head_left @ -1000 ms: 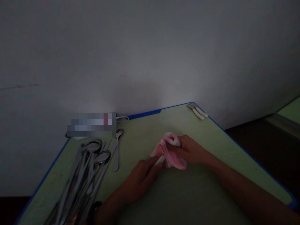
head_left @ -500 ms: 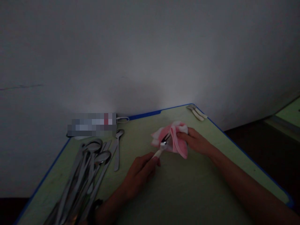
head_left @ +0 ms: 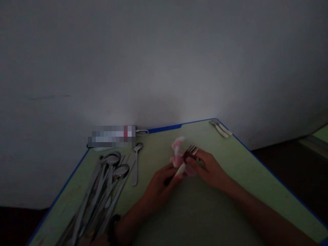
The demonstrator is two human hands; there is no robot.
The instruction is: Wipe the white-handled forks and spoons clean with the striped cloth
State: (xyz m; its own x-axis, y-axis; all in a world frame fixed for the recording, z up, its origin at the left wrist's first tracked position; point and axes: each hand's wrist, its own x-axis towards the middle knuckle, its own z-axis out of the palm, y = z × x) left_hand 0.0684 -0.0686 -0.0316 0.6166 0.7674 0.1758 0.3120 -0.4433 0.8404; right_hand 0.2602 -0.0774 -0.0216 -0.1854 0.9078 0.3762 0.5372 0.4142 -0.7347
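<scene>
My left hand (head_left: 160,184) grips the white handle of a fork (head_left: 186,158), whose tines point up and to the right. My right hand (head_left: 208,167) pinches a pink and white cloth (head_left: 177,153) bunched around the fork's neck, just below the tines. Both hands meet over the middle of a light green table (head_left: 205,212) with a blue edge.
A pile of several steel spoons (head_left: 102,188) lies at the table's left, one spoon (head_left: 135,160) apart beside it. Two white-handled utensils (head_left: 220,127) rest at the far right corner. A blurred flat object (head_left: 112,136) lies along the wall. The room is dim.
The cloth was spread over the fork's tines; now it is bunched lower and the tines stand bare. Both hands drew closer together. The view shifted a little to the left.
</scene>
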